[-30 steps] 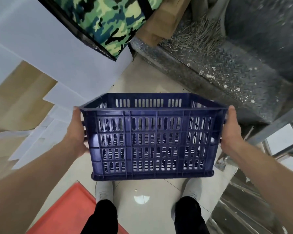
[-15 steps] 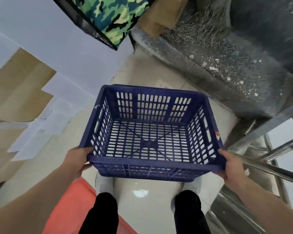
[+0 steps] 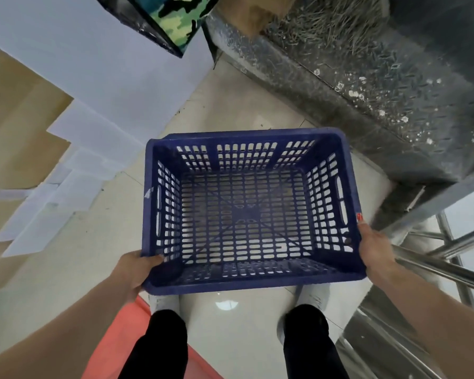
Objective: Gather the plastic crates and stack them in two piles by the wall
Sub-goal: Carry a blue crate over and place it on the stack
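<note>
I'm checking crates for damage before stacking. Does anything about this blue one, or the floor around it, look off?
The blue crate looks whole and empty, gripped by the left hand and right hand; only a small pale scuff marks its left rim. White sheets lie fanned askew on the floor to its left.

**Plastic, tile and steel**

We see the dark blue perforated plastic crate as smooth, with a dull sheen. The pale floor tiles are glossy and mirror a lamp. The grey metal tread plate looks rough and speckled. The round steel tubes look polished. The flat white sheets and the brown cardboard look matt.
</note>
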`<action>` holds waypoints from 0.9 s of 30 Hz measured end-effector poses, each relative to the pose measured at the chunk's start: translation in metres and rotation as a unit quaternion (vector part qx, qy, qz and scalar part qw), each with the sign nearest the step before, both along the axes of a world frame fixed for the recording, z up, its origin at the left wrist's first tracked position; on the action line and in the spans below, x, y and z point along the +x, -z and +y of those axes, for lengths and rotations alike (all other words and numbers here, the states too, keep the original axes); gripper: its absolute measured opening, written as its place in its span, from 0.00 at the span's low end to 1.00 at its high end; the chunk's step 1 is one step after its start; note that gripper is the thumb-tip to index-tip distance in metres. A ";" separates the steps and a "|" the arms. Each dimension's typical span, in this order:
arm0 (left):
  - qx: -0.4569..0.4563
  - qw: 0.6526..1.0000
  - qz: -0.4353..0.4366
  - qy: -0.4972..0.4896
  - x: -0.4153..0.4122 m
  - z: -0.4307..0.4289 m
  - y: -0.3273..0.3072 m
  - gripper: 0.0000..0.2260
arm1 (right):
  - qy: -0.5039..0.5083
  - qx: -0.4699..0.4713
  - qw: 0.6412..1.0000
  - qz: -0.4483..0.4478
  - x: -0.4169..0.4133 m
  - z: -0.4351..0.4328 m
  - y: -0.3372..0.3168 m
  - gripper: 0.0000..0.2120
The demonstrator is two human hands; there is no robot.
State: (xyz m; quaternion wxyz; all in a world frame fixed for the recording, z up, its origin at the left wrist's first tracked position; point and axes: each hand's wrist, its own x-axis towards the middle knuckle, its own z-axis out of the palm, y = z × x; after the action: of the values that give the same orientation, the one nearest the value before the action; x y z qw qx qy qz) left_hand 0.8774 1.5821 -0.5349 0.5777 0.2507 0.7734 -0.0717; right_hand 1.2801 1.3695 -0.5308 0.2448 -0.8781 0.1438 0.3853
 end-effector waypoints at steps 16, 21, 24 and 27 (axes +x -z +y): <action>0.143 0.988 -0.028 0.055 0.048 0.067 0.010 0.16 | -0.065 0.037 0.995 -0.062 0.008 0.061 0.019 0.24; 0.104 0.994 -0.010 0.029 0.061 0.084 -0.010 0.26 | -0.031 0.012 0.996 -0.077 0.011 0.084 -0.005 0.27; 0.079 0.996 -0.015 0.025 0.056 0.075 -0.049 0.22 | -0.026 -0.003 0.997 -0.075 0.014 0.082 -0.040 0.32; 0.058 0.998 -0.026 0.017 0.046 0.064 -0.104 0.13 | -0.070 -0.012 0.994 -0.086 0.013 0.085 -0.095 0.33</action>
State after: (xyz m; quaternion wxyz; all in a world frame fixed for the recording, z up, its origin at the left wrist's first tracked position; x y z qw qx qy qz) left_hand 0.9232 1.6460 -0.4311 0.5809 0.2984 0.7567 -0.0300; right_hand 1.2931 1.4541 -0.4355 0.2186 -0.9185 0.0653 0.3231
